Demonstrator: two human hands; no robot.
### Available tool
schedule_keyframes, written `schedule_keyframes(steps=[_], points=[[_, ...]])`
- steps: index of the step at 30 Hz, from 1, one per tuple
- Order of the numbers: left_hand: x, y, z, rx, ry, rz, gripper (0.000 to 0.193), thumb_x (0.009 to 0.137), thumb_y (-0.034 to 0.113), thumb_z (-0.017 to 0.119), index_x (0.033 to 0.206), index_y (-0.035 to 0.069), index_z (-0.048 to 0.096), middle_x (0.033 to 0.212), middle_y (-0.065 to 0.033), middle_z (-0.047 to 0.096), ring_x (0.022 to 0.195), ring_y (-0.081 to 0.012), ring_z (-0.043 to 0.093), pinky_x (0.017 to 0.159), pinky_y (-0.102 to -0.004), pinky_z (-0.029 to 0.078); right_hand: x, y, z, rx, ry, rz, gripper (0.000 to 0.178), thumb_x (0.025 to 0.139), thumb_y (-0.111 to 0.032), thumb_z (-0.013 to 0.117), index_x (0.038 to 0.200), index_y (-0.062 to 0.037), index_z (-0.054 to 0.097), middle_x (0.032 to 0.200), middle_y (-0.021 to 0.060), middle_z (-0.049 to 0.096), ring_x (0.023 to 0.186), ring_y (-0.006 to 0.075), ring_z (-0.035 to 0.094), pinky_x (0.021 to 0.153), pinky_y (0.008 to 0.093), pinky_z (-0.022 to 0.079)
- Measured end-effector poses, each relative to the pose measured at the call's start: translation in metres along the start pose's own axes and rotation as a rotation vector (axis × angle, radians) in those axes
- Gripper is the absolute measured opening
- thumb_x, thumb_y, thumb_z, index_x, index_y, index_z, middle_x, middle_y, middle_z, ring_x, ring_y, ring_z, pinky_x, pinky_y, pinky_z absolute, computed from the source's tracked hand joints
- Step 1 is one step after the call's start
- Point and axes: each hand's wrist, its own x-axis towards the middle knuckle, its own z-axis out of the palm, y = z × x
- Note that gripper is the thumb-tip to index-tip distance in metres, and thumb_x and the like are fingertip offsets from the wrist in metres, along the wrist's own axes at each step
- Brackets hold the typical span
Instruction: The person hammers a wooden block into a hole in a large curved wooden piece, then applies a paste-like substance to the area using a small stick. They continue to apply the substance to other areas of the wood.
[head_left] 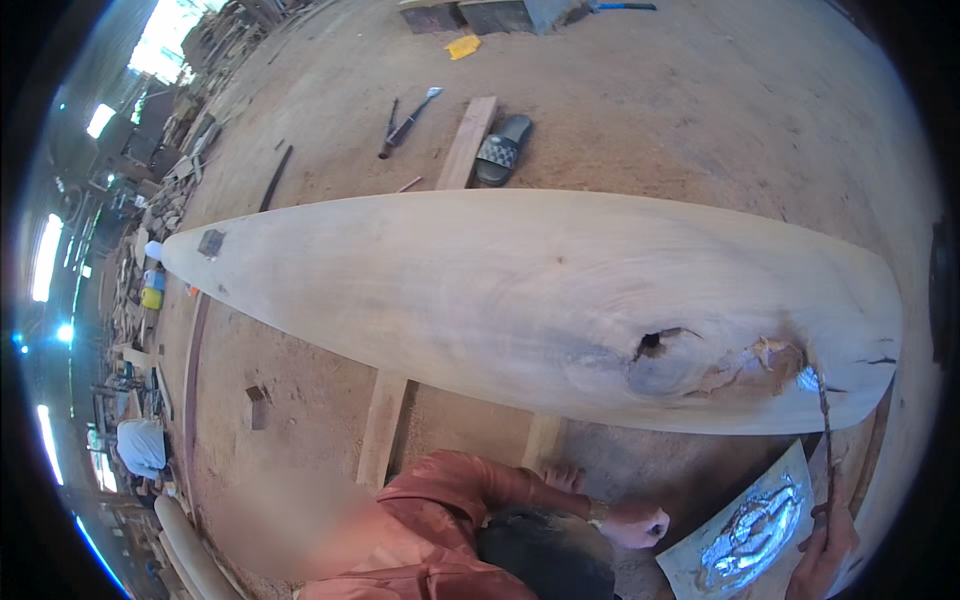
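A long, pale wooden slab (450, 280), narrow at its left end and broad at its right, lies across the view. Near its right end are a dark hole (651, 343) and a rough, brownish hollow (755, 365). My right hand (826, 548) is closed around a thin dark stick (826, 430), whose far tip meets the slab beside a shiny wet spot (808, 379) by the hollow. Between my hands lies a flat sheet (690, 548) bearing a glossy, wet-looking smear (755, 535). My left hand (638, 525) is curled into a loose fist above my knee, with nothing visible in it.
Wooden beams (385, 415) run beneath the slab. Beyond it are a slipper (503, 150), a plank (468, 140), a long-handled tool (408, 125) and a yellow scrap (463, 47). A small block (256, 408) sits on the dusty ground. Wood scraps (180, 190) pile up at the left.
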Motion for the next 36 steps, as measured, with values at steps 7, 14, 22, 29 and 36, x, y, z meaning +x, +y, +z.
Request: schedule_keyframes(steps=[7,14,22,29,36], points=[[-0.001,0.012,-0.007,0.000,-0.005,0.035,0.022,0.092,0.016,0.060,0.107,0.003,0.069,0.095,-0.0185,0.074,0.089,-0.0343,0.073,0.080,-0.0440,0.056,0.011,-0.062,-0.012,-0.128,0.020,-0.182,0.054,0.096,0.002,0.057,0.148,-0.0099,0.056,0.116,0.0231,0.069,0.094,0.0396,0.070,0.074,0.0441,0.056],[-0.002,0.010,-0.011,-0.002,-0.098,-0.045,0.029,0.094,0.019,0.061,0.115,0.001,0.067,0.099,-0.0198,0.074,0.093,-0.0348,0.073,0.083,-0.0435,0.056,0.004,-0.084,-0.004,0.005,-0.180,0.002,0.061,0.093,0.004,0.057,0.151,-0.0131,0.052,0.103,0.0222,0.066,0.082,0.0426,0.066,0.070,0.0486,0.053],[-0.003,0.016,-0.015,-0.046,-0.131,-0.139,0.030,0.095,0.020,0.063,0.118,0.002,0.067,0.104,-0.0203,0.074,0.096,-0.0326,0.073,0.085,-0.0412,0.056,0.000,-0.074,-0.014,0.045,-0.251,0.007,0.051,0.093,-0.004,0.052,0.144,-0.0012,0.059,0.102,0.0183,0.074,0.075,0.0229,0.071,0.066,0.0320,0.057],[-0.009,0.009,-0.026,-0.101,-0.098,-0.118,0.032,0.095,0.023,0.064,0.119,0.002,0.068,0.105,-0.0197,0.075,0.101,-0.0285,0.074,0.090,-0.0385,0.057,-0.028,0.022,0.017,0.313,0.235,0.132,0.056,0.082,0.002,0.063,0.138,0.0019,0.063,0.089,0.0150,0.069,0.068,0.0226,0.066,0.064,0.0368,0.054],[-0.028,-0.002,-0.046,0.034,-0.146,-0.265,0.038,0.095,0.022,0.062,0.125,0.000,0.066,0.112,-0.0180,0.075,0.105,-0.0261,0.073,0.095,-0.0369,0.056,-0.004,0.128,0.078,-0.179,0.468,-0.328,0.056,0.076,0.006,0.076,0.130,-0.0089,0.071,0.093,0.0117,0.065,0.069,0.0264,0.066,0.059,0.0367,0.054]])
